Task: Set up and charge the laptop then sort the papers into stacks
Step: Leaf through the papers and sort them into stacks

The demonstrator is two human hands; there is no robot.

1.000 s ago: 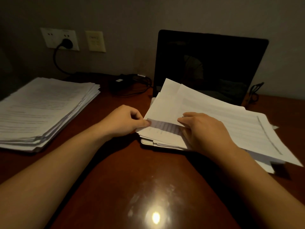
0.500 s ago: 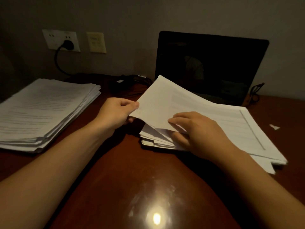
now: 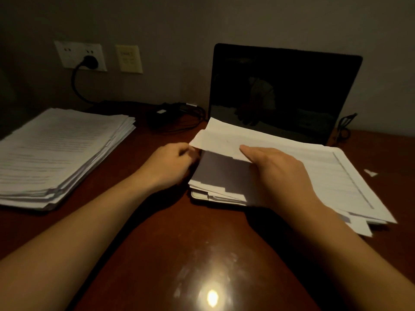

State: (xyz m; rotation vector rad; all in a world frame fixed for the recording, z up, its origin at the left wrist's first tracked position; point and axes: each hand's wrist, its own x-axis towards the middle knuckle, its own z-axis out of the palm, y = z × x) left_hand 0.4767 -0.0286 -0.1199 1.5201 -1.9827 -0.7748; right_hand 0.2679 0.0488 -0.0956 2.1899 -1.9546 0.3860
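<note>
Papers lie long axis left-to-right, left end raised.

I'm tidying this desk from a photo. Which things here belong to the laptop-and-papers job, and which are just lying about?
Part of the job: laptop; plug and charger cable; left stack; pile on the laptop; lifted sheets, held by left hand and right hand.

Lying about: paper scrap; yellowish wall plate; dark object right of the laptop.

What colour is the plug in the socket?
The plug is black, best seen in the head view.
</note>
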